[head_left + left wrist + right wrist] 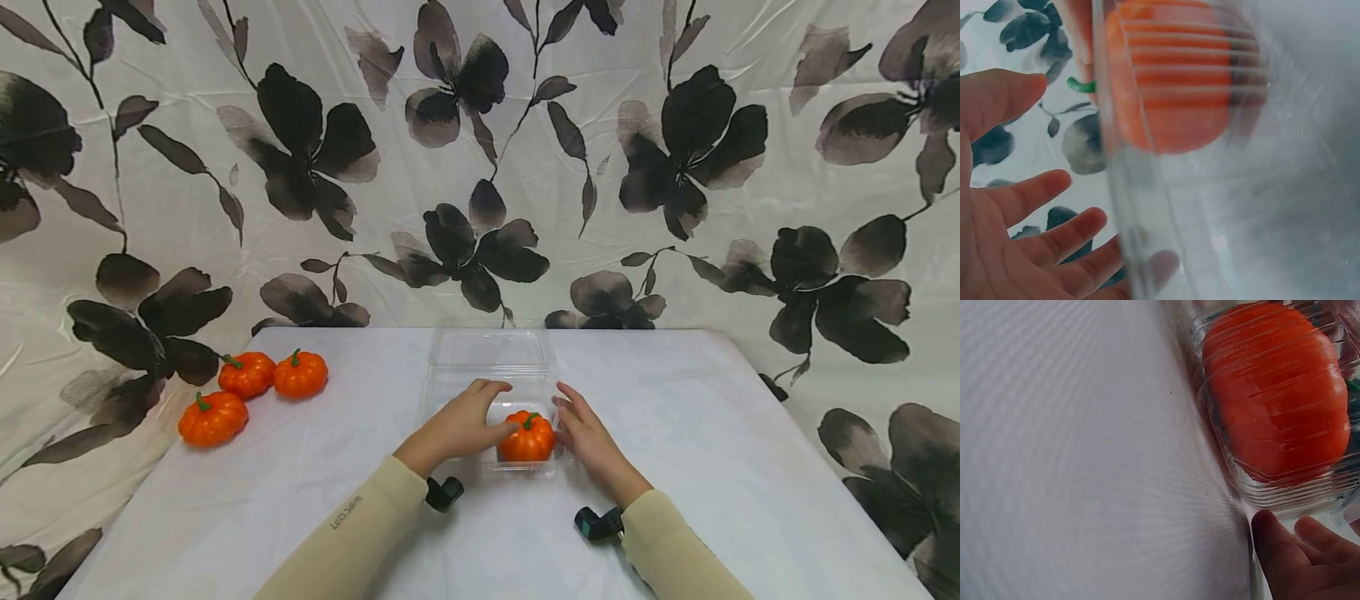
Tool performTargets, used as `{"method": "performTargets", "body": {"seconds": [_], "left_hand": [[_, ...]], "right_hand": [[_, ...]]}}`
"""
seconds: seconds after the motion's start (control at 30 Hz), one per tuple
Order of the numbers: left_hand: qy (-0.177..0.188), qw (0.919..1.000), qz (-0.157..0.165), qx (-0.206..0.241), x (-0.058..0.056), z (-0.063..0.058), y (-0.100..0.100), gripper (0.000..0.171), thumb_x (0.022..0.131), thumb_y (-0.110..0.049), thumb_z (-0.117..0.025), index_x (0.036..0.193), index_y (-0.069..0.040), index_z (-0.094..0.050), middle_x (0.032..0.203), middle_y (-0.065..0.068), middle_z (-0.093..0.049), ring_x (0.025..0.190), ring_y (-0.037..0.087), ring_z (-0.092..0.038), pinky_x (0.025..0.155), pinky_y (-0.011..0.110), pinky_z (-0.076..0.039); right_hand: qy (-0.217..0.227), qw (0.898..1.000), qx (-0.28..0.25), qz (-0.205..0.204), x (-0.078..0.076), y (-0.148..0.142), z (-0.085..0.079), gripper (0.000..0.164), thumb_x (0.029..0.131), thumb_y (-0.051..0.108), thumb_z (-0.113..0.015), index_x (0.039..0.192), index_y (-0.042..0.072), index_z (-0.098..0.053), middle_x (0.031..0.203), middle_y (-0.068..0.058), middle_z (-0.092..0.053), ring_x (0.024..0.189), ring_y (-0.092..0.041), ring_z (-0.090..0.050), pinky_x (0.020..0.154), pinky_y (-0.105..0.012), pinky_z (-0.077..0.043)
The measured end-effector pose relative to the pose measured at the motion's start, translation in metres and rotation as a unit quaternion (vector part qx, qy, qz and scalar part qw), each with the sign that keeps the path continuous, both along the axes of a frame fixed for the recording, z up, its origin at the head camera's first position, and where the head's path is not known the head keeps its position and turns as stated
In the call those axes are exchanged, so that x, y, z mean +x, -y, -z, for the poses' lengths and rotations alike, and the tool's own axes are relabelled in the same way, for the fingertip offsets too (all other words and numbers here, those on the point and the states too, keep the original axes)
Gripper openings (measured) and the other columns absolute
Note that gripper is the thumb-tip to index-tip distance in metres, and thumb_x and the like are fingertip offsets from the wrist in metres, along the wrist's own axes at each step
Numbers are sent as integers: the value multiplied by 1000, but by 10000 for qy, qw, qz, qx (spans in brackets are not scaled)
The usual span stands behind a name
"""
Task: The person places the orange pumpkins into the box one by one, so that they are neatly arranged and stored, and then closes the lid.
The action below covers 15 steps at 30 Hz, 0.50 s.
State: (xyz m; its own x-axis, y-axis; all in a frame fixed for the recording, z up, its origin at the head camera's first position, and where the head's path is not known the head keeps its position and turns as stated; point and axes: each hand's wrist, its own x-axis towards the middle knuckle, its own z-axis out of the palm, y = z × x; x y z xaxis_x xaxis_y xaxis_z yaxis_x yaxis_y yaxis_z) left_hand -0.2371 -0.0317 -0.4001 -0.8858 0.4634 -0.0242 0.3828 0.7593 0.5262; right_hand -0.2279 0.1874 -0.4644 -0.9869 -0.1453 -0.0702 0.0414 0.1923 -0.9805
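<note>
A small orange pumpkin (528, 443) with a green stem sits at the near end of a clear plastic clamshell container (491, 354), whose lid is folded back. My left hand (459, 423) reaches over the left side, its thumb tip overlapping the pumpkin in the head view. Its fingers are spread in the left wrist view, with the pumpkin (1172, 81) showing through the ribbed plastic wall. At the right side is my right hand (592, 437), fingers loosely extended. Its fingertips (1265, 520) are right at the container's wall in the right wrist view.
Three more orange pumpkins (300, 375) are grouped on the left part of the table, which a white cloth (675, 400) covers. Behind it hangs a curtain (570, 208) with dark flowers. Each wrist wears a small black camera (600, 525).
</note>
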Motion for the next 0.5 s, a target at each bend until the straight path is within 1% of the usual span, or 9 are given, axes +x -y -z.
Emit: {"method": "performTargets", "body": {"seconds": [0.13, 0.37, 0.5], "left_hand": [[-116, 9999, -34, 83, -1, -3, 7, 62, 89, -42, -61, 142, -13, -46, 145, 13, -46, 124, 32, -54, 104, 51, -45], [-240, 9996, -121, 125, -4, -4, 21, 61, 90, -43, -62, 141, -15, -47, 146, 11, -45, 128, 29, -51, 108, 49, -43], [-281, 9992, -239, 144, -3, -8, 31, 60, 90, -42, -63, 141, -16, -47, 146, 9, -45, 130, 28, -50, 110, 48, -41]], "right_hand": [[-34, 9999, 122, 11, 0, 1, -1, 50, 106, 21, -32, 154, 17, -19, 157, -20, -28, 143, -42, -29, 110, -55, -34], [-46, 9996, 280, 96, 0, 3, 0, 50, 106, 21, -33, 154, 18, -21, 156, -19, -31, 141, -41, -33, 109, -54, -36], [-41, 9994, 335, 126, -1, 2, 2, 50, 106, 21, -33, 154, 18, -20, 156, -18, -31, 141, -41, -33, 109, -54, -37]]}}
